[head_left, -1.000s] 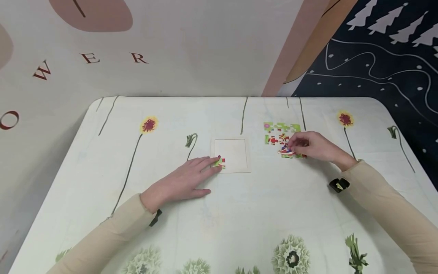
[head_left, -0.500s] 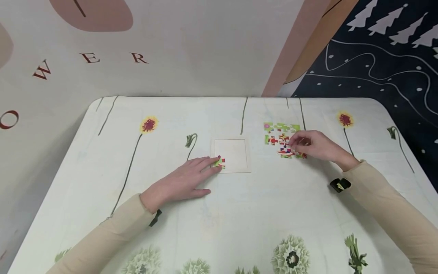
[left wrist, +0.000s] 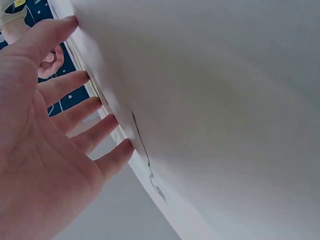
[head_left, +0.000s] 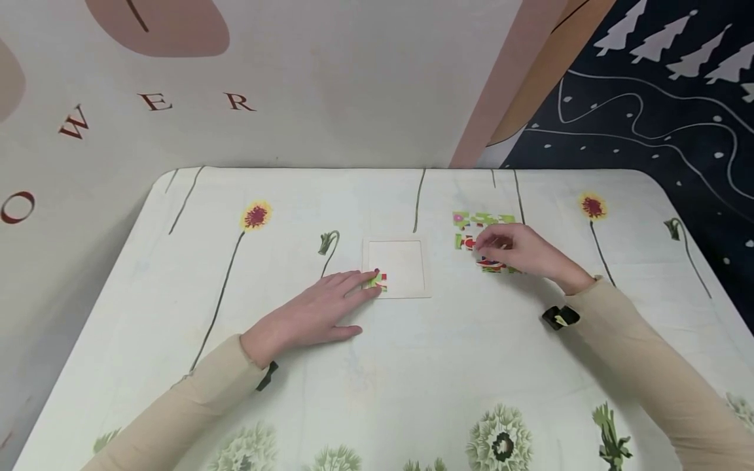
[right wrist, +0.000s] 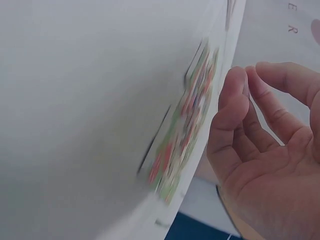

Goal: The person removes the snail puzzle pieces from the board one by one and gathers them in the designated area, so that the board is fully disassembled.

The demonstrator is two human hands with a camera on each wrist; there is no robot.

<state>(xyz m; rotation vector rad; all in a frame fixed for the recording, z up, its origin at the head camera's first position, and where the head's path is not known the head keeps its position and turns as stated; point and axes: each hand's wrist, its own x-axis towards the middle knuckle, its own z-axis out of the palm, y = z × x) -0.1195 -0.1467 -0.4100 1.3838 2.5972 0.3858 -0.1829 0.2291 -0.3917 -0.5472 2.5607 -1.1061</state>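
My left hand (head_left: 318, 307) lies with straight, spread fingers at the left side of a square puzzle frame (head_left: 428, 268). Its fingertips touch a green, red and white puzzle piece (head_left: 383, 280) in the frame's lower left corner. My right hand (head_left: 521, 248) hovers over several loose, colourful puzzle pieces (head_left: 485, 217), its fingers bent and tips drawn together. The right wrist view shows the bent right hand (right wrist: 270, 130) beside the blurred row of pieces (right wrist: 185, 120). Whether a piece sits between those fingertips cannot be made out. The left wrist view shows the open left palm (left wrist: 50, 130).
A white cloth with printed flowers covers the table (head_left: 365, 379). A pale wall (head_left: 353, 98) rises behind its far edge, and a dark curtain-like surface with printed trees (head_left: 660, 124) stands at the right. A dark device (head_left: 561, 317) is worn at the right wrist.
My right hand has shifted a little left over the loose pieces and now covers more of the middle row. The left hand has stayed in place.
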